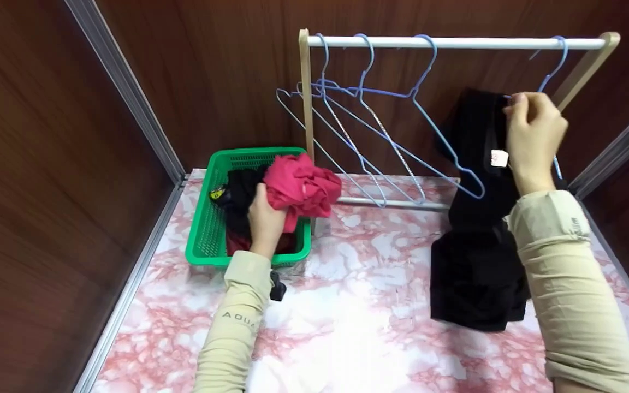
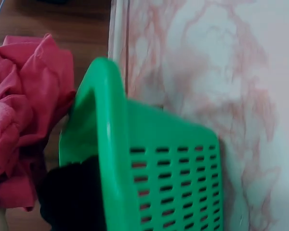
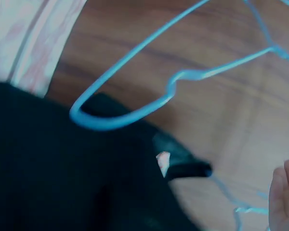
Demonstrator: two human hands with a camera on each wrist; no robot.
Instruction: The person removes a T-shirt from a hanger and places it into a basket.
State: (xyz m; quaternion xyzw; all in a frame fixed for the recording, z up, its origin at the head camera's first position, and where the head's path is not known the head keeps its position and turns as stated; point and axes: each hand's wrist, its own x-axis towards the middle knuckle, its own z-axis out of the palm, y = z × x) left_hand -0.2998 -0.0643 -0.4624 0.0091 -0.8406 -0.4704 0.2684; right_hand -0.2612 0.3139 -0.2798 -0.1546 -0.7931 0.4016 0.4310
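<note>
Over the green basket (image 1: 194, 240), my left hand (image 1: 266, 218) holds a bunched pinkish-red garment (image 1: 303, 185), which fills the left edge of the left wrist view. Dark clothes (image 1: 241, 210) lie in the basket under it. To the right, a long black garment (image 1: 478, 273) with a white tag (image 1: 499, 158) hangs from a blue hanger (image 1: 557, 65), its lower part spread on the marbled surface. My right hand (image 1: 535, 136) is raised beside the garment's top, fingers bent. In the right wrist view its visible fingers (image 3: 284, 192) are apart from the cloth.
Several blue wire hangers (image 1: 369, 98) hang on the left half of the rack's white rail (image 1: 456, 42). A wooden post (image 1: 306, 93) stands right behind the basket. Brown panels (image 1: 47, 191) close in the sides and back.
</note>
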